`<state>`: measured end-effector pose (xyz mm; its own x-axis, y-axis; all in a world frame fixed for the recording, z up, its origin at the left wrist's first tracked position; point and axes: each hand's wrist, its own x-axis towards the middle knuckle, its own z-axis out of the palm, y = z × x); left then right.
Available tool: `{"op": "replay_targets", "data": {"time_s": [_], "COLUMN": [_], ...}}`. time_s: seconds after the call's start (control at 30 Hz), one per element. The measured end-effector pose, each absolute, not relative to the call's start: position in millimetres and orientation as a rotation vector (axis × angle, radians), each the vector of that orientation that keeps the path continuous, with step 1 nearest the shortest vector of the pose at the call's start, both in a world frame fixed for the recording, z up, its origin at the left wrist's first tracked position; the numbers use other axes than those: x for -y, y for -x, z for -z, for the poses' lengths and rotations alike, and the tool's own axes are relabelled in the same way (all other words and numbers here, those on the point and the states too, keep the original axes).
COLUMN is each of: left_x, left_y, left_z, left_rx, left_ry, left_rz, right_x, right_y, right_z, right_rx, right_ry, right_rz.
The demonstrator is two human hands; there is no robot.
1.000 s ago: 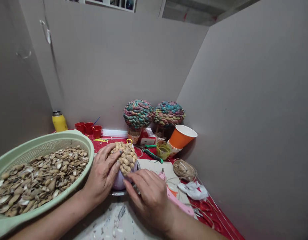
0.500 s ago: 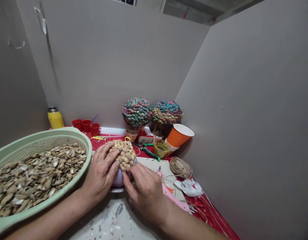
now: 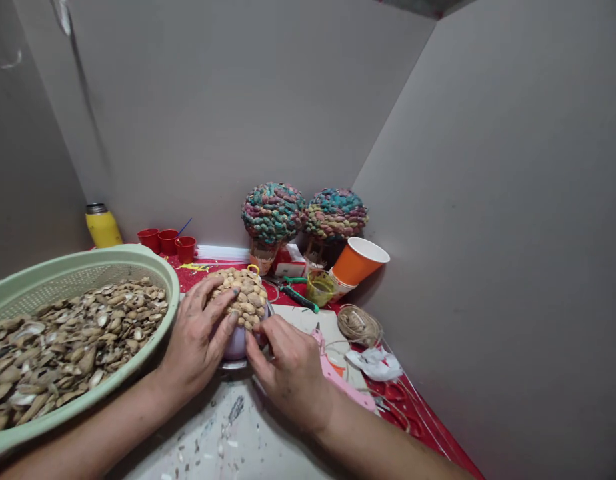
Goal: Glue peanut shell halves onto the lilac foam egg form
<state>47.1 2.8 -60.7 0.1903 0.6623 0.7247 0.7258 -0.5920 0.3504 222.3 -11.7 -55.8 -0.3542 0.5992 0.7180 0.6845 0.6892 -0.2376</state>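
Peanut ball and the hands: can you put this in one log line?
left hand: spread on ball; right hand: fingertips at ball's lower shells; ball: shells above purple base; basket: loose shells

Both hands are bare, with five fingers each. The left hand [image 3: 195, 337] has a small dark blue spot near the tip of its pointer finger [image 3: 221, 305]. The right hand [image 3: 291, 367] has faint dark smudges. The left arm [image 3: 108, 423] and right arm [image 3: 378, 437] are bare too.
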Motion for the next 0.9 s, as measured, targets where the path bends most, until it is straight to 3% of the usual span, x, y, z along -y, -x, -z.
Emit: {"op": "replay_targets", "data": {"time_s": [0.5,0.9], "left_x": [0,3], "left_y": [-45,-42], "left_z": [63,65], "left_rx": [1.407,1.352], "left_ry": [2.393,2.467], "left_rz": [1.381,1.378], "right_x": [14,8], "right_y": [-227,-238], "right_z": [48,51], "right_rx": [2.289,2.228], "right_ry": [0.915,0.721], "right_rz": [0.517,0.283]}}
